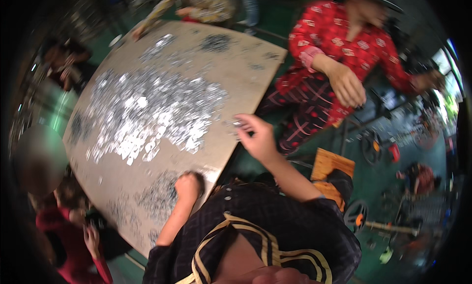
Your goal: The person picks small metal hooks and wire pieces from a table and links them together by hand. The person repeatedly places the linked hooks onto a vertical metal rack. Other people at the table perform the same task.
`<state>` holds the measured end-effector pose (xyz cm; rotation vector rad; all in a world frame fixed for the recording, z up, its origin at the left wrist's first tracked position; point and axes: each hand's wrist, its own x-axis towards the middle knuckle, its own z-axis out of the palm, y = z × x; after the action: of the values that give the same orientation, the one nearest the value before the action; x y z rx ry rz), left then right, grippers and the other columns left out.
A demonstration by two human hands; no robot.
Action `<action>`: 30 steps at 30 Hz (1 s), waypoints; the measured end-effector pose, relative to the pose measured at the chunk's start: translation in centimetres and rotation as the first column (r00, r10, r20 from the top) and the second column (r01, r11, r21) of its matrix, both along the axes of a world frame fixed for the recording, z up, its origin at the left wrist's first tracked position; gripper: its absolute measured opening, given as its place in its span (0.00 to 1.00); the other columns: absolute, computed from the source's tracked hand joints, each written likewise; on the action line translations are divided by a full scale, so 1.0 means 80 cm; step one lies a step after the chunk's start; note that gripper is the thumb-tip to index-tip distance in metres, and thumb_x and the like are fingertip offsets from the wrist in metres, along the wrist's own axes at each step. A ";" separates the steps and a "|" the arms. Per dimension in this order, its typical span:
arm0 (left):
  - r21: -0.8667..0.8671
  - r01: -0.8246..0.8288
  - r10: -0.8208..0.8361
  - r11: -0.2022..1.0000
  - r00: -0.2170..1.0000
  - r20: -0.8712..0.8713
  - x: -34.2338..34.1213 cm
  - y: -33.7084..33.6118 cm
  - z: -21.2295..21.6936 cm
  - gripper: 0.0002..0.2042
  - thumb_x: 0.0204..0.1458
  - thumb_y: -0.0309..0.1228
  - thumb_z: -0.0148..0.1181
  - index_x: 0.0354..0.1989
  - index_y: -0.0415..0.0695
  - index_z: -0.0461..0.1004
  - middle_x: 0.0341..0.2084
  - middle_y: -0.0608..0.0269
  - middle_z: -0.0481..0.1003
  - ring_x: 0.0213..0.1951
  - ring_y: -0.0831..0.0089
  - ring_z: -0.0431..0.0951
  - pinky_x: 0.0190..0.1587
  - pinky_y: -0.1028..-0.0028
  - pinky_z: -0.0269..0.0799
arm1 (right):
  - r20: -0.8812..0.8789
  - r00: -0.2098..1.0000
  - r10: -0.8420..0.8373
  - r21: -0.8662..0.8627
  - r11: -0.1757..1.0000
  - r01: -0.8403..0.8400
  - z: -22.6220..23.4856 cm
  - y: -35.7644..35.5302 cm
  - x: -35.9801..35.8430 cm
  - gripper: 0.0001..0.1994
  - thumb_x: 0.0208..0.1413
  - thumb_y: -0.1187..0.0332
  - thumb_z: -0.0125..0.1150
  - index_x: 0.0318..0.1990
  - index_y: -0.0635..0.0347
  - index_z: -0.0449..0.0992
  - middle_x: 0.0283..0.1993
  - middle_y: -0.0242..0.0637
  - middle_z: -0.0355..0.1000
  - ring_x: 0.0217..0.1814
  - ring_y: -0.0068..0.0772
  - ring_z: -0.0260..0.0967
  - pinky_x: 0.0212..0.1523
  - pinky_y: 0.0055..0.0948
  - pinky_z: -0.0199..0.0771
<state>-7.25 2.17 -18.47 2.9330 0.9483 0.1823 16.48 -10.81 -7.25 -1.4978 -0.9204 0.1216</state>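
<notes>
"In the head view, how would those pieces handle?"

"The silvery pieces (pixel 162 102) spread across the table (pixel 241 77) look small and flat; I'd guess light, stiff and slippery, best pinched by their rims."

"Where are they from the grip?"

"Well to the left of the right hand (pixel 258 139), which hangs by the table's edge, fingers bent to a narrow gap; loose bits (pixel 229 123) lie near its fingertips. Blur hides whether it holds one."

"And the left hand (pixel 189 185)?"

"Curled, just beside darker scattered pieces (pixel 157 191); I can't tell what's inside."
</notes>
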 end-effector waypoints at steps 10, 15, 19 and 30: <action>-0.141 -0.007 0.005 0.990 1.000 -0.010 0.009 0.037 0.018 0.09 0.36 0.31 0.60 0.25 0.39 0.77 0.23 0.47 0.77 0.27 0.48 0.78 0.34 0.57 0.74 | 0.082 0.992 -0.100 0.032 0.995 0.098 0.015 -0.034 0.001 0.17 0.46 0.81 0.59 0.46 0.63 0.73 0.38 0.43 0.75 0.34 0.35 0.76 0.36 0.28 0.77; -0.568 0.010 0.202 0.823 0.929 0.309 0.040 0.089 0.042 0.04 0.39 0.23 0.61 0.20 0.36 0.72 0.14 0.57 0.75 0.19 0.72 0.75 0.25 0.74 0.71 | 0.053 0.982 -0.180 0.046 0.983 0.177 0.018 -0.062 0.007 0.17 0.46 0.81 0.59 0.46 0.62 0.73 0.35 0.43 0.74 0.34 0.34 0.76 0.36 0.28 0.77; -0.739 0.499 0.134 0.452 0.782 0.609 0.134 0.019 0.125 0.03 0.44 0.15 0.55 0.27 0.35 0.70 0.22 0.63 0.73 0.25 0.80 0.72 0.29 0.81 0.68 | 0.070 0.964 -0.256 0.039 0.966 0.254 0.025 -0.089 0.007 0.17 0.48 0.81 0.61 0.48 0.61 0.74 0.36 0.39 0.76 0.34 0.28 0.76 0.36 0.24 0.77; -0.276 0.923 -0.435 0.268 0.372 0.820 0.324 -0.155 0.212 0.07 0.36 0.21 0.63 0.24 0.38 0.72 0.34 0.56 0.72 0.41 0.63 0.71 0.46 0.67 0.66 | 0.125 0.808 -0.575 0.039 0.817 0.576 0.054 -0.203 0.028 0.21 0.48 0.79 0.60 0.52 0.58 0.71 0.35 0.43 0.76 0.35 0.37 0.78 0.36 0.32 0.79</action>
<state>18.71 -10.23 -1.52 1.9437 -0.4848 0.5056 18.73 -27.08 -2.90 -1.7408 -0.5261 -0.4294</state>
